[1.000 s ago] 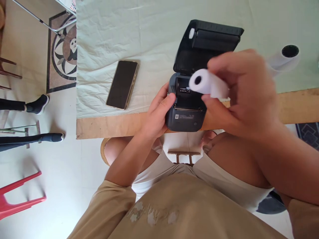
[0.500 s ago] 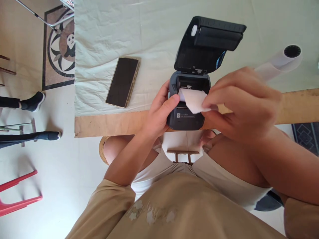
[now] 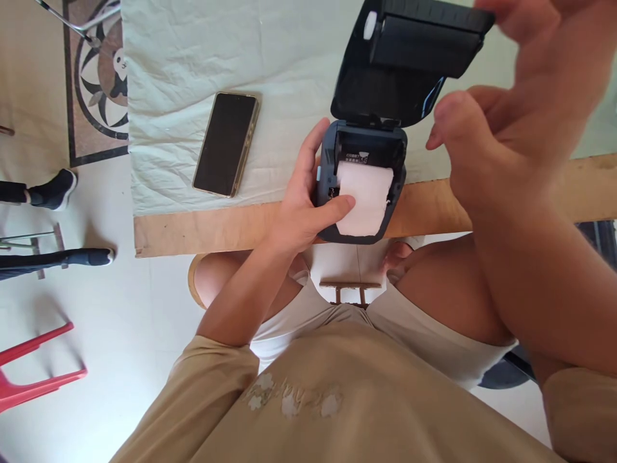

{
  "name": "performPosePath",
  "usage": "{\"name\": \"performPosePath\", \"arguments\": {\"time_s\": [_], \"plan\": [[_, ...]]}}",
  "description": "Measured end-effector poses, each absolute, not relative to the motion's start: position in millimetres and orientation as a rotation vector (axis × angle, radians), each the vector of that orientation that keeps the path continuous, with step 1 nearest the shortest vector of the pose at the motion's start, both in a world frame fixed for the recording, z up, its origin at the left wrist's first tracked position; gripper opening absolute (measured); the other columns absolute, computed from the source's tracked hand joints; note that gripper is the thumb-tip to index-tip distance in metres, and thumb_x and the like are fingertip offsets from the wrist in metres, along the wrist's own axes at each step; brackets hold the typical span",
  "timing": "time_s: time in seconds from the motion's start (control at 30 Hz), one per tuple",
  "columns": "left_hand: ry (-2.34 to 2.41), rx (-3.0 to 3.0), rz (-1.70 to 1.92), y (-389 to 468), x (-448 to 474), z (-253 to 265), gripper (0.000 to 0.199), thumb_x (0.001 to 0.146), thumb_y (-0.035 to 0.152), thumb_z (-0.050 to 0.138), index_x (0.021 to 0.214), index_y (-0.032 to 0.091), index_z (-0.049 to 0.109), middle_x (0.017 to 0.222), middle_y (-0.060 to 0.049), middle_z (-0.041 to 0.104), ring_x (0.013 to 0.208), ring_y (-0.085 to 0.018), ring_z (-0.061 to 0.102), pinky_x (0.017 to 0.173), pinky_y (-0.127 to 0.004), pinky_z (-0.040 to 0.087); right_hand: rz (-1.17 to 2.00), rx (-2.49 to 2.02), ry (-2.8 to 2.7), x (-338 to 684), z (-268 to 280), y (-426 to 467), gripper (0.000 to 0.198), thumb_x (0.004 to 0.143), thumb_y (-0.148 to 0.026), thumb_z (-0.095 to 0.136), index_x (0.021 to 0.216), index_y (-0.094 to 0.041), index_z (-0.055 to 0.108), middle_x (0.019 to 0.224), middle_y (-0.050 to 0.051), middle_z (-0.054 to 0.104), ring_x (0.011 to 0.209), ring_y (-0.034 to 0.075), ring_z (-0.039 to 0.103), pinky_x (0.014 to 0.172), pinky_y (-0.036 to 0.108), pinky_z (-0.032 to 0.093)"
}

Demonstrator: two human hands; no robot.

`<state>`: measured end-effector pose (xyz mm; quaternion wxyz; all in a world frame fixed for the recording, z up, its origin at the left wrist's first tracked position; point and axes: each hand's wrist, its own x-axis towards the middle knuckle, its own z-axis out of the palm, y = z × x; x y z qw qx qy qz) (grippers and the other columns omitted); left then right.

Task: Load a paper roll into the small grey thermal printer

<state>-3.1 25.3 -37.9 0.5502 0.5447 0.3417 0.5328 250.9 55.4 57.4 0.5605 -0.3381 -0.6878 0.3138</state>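
My left hand (image 3: 308,209) grips a dark grey portable printer (image 3: 328,157) by its left side, thumb pressing on the white paper (image 3: 369,199). That paper comes from the printer's compartment and lies flat over its front part. The printer's black lid (image 3: 385,93) stands open, tilted back, with a black roller and a white gear at its top edge. My right hand (image 3: 515,122) is raised at the right, its fingers apart. One fingertip is at the lid's upper right corner; whether it presses there I cannot tell.
A phone (image 3: 226,145) lies screen up on the pale green tablecloth (image 3: 168,83), left of the printer. The table's bare wooden edge (image 3: 207,231) runs before me. Another person's shoe (image 3: 55,190) and a red plastic stool (image 3: 43,366) are on the floor at left.
My right hand has let go of the paper and moved up to the lid's corner. The paper now lies flat over the printer's front. My left thumb has shifted onto it.
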Motion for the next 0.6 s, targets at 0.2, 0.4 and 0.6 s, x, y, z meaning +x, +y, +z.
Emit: {"name": "performPosePath", "arguments": {"time_s": [0.2, 0.4, 0.6], "plan": [[0.737, 1.398, 1.273, 31.3, -2.2, -55.9, 0.132, 0.066, 0.076, 0.101, 0.178, 0.047, 0.037, 0.153, -0.005, 0.071, 0.127, -0.03, 0.076, 0.096, -0.038, 0.066, 0.531, -0.823, -1.844, 243.1, 55.8, 57.2, 0.028, 0.114, -0.052, 0.071, 0.131, -0.031, 0.078, 0.126, 0.002, 0.076, 0.099, 0.01, 0.07, 0.061, 0.02, 0.054], [0.736, 1.363, 1.233, 27.5, 1.1, -56.6, 0.139, 0.07, 0.084, 0.094, 0.183, 0.048, 0.021, 0.161, -0.008, 0.062, 0.111, -0.026, 0.076, 0.085, -0.039, 0.063, 0.615, -0.762, -1.965, 245.6, 47.7, 49.9, 0.023, 0.1, -0.032, 0.078, 0.121, -0.028, 0.07, 0.137, 0.006, 0.069, 0.101, 0.013, 0.068, 0.068, 0.028, 0.059], [0.729, 1.395, 1.175, 32.0, -1.6, -58.3, 0.153, 0.061, 0.083, 0.093, 0.182, 0.044, 0.008, 0.179, -0.012, 0.048, 0.134, -0.035, 0.072, 0.092, -0.043, 0.068, 0.497, -0.77, -2.101, 250.5, 34.9, 51.0, 0.028, 0.097, -0.028, 0.078, 0.122, -0.03, 0.068, 0.152, 0.008, 0.064, 0.09, 0.012, 0.06, 0.071, 0.031, 0.062]]}}
